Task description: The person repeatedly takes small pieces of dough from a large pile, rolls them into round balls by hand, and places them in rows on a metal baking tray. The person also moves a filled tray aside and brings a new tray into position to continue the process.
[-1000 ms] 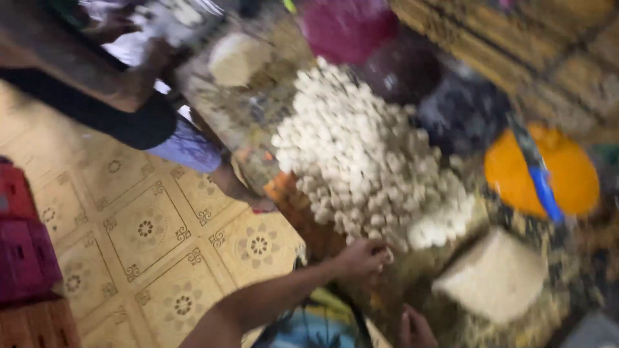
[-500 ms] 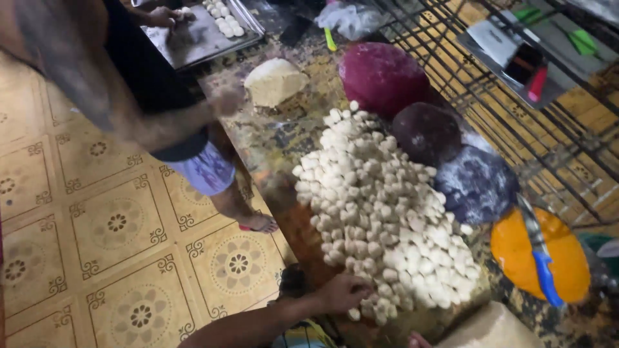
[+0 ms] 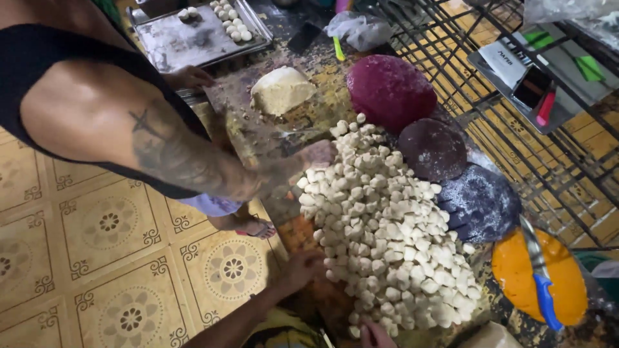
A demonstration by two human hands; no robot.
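Heaped at the worktable edge for easy reach, a pile of small pale dough pieces, with left hand curled against its near rim, pinch unclear, right hand barely in view, grip hidden, a co-worker's hand opposite, coloured dough mounds crowding the far side.

Yellow patterned floor tiles; black wire rack at right.
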